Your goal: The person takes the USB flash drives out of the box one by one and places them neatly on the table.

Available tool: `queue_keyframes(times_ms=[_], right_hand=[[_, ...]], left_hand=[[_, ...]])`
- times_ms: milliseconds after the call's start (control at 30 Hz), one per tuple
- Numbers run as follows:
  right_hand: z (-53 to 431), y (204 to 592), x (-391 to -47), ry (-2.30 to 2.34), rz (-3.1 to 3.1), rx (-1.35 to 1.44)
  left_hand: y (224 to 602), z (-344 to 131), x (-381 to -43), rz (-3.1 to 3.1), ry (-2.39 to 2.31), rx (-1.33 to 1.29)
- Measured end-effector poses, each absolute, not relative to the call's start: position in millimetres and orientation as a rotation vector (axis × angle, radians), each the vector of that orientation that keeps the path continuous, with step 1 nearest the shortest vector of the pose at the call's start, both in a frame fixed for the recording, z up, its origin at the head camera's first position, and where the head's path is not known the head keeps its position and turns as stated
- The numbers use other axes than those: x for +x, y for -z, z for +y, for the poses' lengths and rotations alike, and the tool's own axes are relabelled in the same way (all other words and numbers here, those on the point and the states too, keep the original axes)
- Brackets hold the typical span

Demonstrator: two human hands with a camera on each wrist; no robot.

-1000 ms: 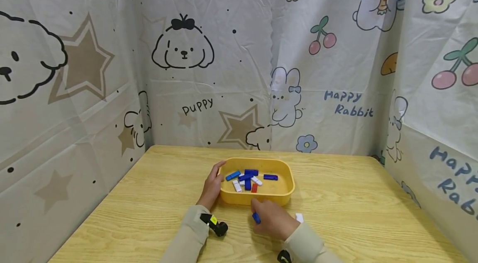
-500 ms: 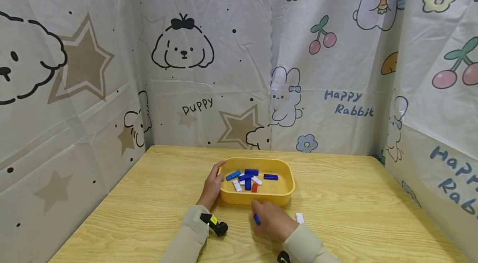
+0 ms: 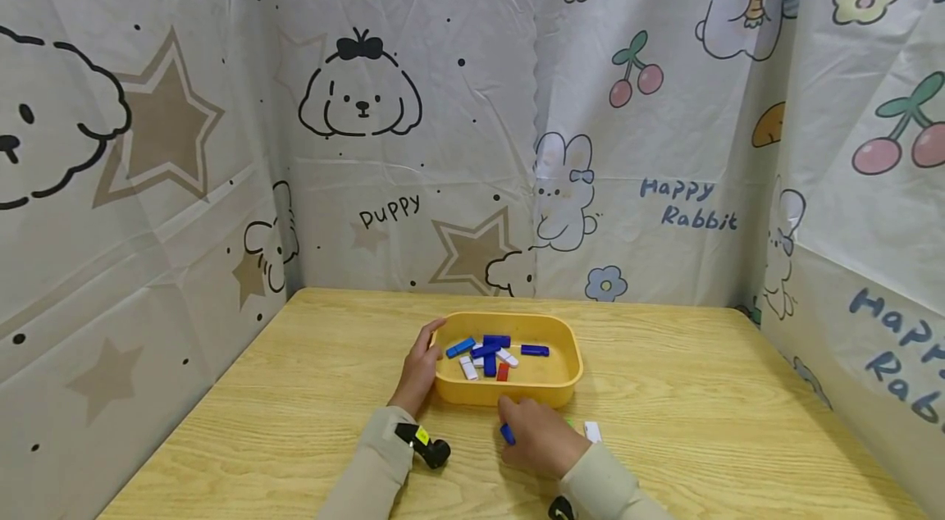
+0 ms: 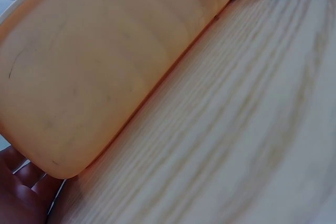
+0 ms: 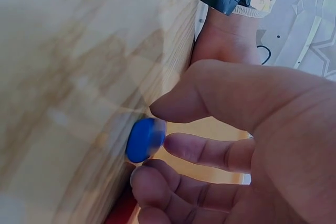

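My left hand (image 3: 417, 368) holds the left end of a yellow plastic tub (image 3: 509, 395), fingers along the outside and thumb at the rim. In the left wrist view, its fingers (image 4: 23, 174) lie against the tub's end wall. Just in front of the tub, my right hand (image 3: 542, 434) pinches a blue USB stick (image 3: 507, 434) low at the tabletop. From the right wrist, the thumb and fingertips close round the stick's rounded end (image 5: 140, 140). Inside the tub lies a loose pile of blue USB sticks (image 3: 490, 364), white ones (image 3: 468, 367) and a red one (image 3: 503, 372).
A white stick (image 3: 593, 431) lies on the wooden table (image 3: 701, 405) right of my right hand. A bit of green (image 3: 569, 423) shows behind that hand. Below its fingers, the right wrist view has a red piece (image 5: 122, 207). Patterned curtains (image 3: 413, 175) enclose the table.
My right hand has shifted very slightly down and right with the blue USB stick, and a bit of green now shows behind it. My left hand and the tub have stayed in place.
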State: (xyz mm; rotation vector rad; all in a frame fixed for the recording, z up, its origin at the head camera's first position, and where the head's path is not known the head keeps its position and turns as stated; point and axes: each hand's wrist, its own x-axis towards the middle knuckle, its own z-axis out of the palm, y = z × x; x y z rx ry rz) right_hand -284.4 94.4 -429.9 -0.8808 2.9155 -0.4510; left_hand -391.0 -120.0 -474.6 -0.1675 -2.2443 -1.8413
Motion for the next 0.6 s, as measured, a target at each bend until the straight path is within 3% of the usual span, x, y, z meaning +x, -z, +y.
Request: queue_keyframes(times_ms=[600], right_hand=[[95.9, 425.1, -283.9, 0.49, 2.908, -0.894]], left_hand=[[475.5, -120.1, -390.5, -2.258, 1.869, -0.16]])
